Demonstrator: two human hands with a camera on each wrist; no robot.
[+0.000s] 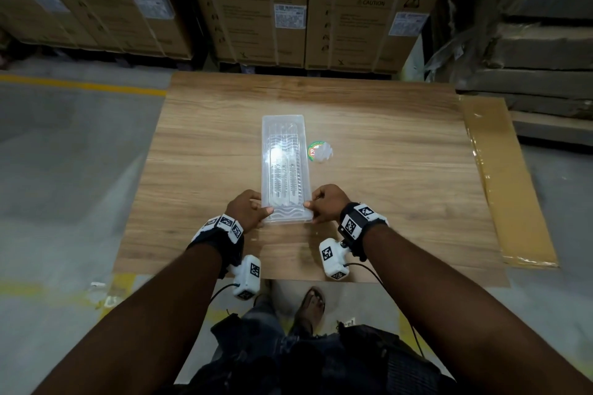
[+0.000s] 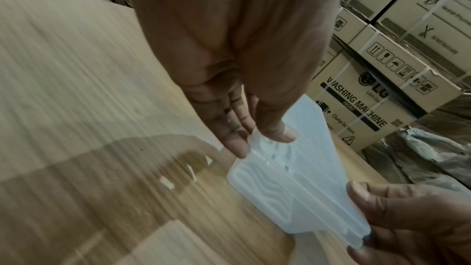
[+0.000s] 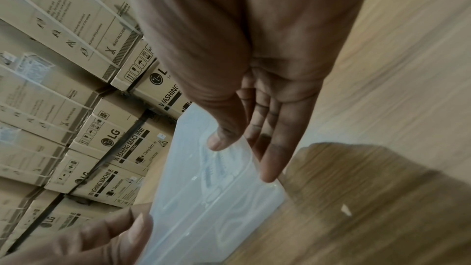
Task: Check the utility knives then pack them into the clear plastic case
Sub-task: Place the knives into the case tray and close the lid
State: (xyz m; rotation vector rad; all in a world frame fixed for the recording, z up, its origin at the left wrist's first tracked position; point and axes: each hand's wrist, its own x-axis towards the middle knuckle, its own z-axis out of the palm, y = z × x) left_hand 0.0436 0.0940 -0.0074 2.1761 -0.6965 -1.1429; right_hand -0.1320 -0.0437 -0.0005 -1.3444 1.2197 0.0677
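Clear plastic case (image 1: 285, 170), long, ribbed, closed, lies on wood-grain tabletop (image 1: 401, 170). Left hand (image 1: 247, 208) and right hand (image 1: 327, 204) pinch its near corners. Pale knives appear inside. Round green-rimmed sticker (image 1: 316, 151) right of case. Judged: packing done; next, press lid shut evenly.
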